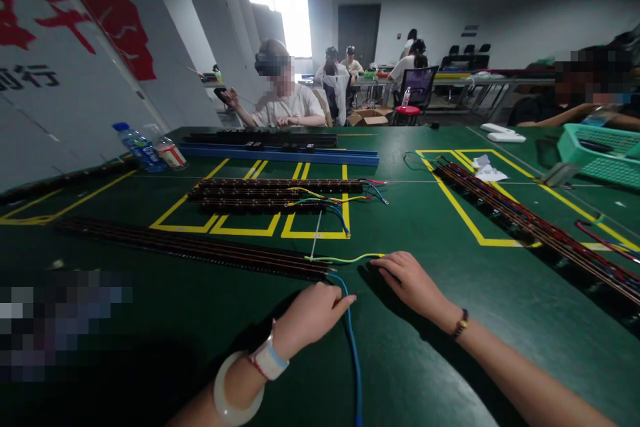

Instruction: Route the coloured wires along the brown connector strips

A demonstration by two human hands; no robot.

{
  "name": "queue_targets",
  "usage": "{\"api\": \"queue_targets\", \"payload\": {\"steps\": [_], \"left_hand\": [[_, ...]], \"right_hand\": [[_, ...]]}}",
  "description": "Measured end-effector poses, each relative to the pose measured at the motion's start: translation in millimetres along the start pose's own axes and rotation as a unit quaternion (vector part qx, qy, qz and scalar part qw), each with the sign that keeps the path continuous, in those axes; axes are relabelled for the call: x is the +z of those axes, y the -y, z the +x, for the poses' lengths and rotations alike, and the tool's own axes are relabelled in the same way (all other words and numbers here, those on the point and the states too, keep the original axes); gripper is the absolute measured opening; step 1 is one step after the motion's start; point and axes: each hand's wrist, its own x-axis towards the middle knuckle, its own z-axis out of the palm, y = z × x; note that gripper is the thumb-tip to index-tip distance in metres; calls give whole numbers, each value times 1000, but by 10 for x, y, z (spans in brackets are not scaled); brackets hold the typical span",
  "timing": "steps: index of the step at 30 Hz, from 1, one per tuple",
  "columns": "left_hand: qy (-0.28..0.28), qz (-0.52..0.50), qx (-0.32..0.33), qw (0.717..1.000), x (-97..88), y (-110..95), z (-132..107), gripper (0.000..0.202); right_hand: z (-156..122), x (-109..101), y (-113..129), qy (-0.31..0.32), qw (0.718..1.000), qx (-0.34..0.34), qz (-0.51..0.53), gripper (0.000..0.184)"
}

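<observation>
My left hand (pixel 310 317) is just in front of the near end of a long black rail (pixel 200 250) with copper-coloured strips. Its thumb stretches out to the right over a blue cable (pixel 354 347) that runs from the rail's end toward me. The other fingers bend downward, partly hidden by the back of the hand. My right hand (pixel 415 287) hovers low over the table, palm down, fingers extended and close together. Its fingertips are beside the tip of a yellow-green wire (pixel 345 259) from the same rail end; whether they touch is unclear. A white tie (pixel 316 237) stands up there.
Behind lie several shorter black rails (pixel 280 193) with loose wires, and a blue rail (pixel 280 153). Two bottles (pixel 143 147) stand at left. A wired assembly (pixel 525 220) and a green basket (pixel 600 153) are at right. A person (pixel 287 97) sits across the table (pixel 425 373).
</observation>
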Motion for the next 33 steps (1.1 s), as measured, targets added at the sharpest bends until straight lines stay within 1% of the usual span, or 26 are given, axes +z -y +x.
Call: {"api": "queue_targets", "payload": {"steps": [2,4,6,8,10,11,13,15,17,19,21,23,26,28,30,33], "left_hand": [[-73,4,42,996,-62,72,-25,52],[-169,-21,77,982,-118,195,-45,49],[-258,-55,87,961,-164,347,-57,45],[-319,-80,79,941,-195,495,-63,43],[-346,-81,66,933,-211,608,-64,41],[-348,-73,60,933,-215,647,-63,40],[-343,-51,43,937,-217,693,-59,40],[-335,-28,29,941,-220,708,-55,41],[-331,-9,25,943,-226,714,-54,42],[-335,-1,31,942,-236,722,-57,41],[-348,0,40,937,-248,740,-63,40],[-368,-1,54,928,-261,764,-70,36],[-403,-8,75,912,-285,808,-74,30],[-422,-16,84,903,-304,840,-70,27],[-431,-19,89,898,-324,873,-59,25],[-416,-2,100,904,-353,920,-22,25]], "right_hand": [[104,16,167,-4,1000,1,-4,29],[229,51,358,-3,1000,3,-14,33],[365,117,543,10,1000,2,-29,45],[501,214,688,28,999,-9,-45,59],[627,318,776,46,997,-14,-66,65],[682,363,799,57,995,-11,-79,63],[772,423,815,86,992,2,-98,50],[826,438,809,119,988,15,-100,36],[845,422,796,139,986,19,-86,30],[839,391,768,140,987,17,-71,29],[817,348,707,133,989,17,-60,30],[782,282,597,127,990,25,-52,31],[690,119,331,118,991,49,-50,32],[583,-26,86,110,990,67,-59,34],[435,-181,-208,101,989,80,-71,37],[157,-385,-701,84,989,91,-83,40]]}}
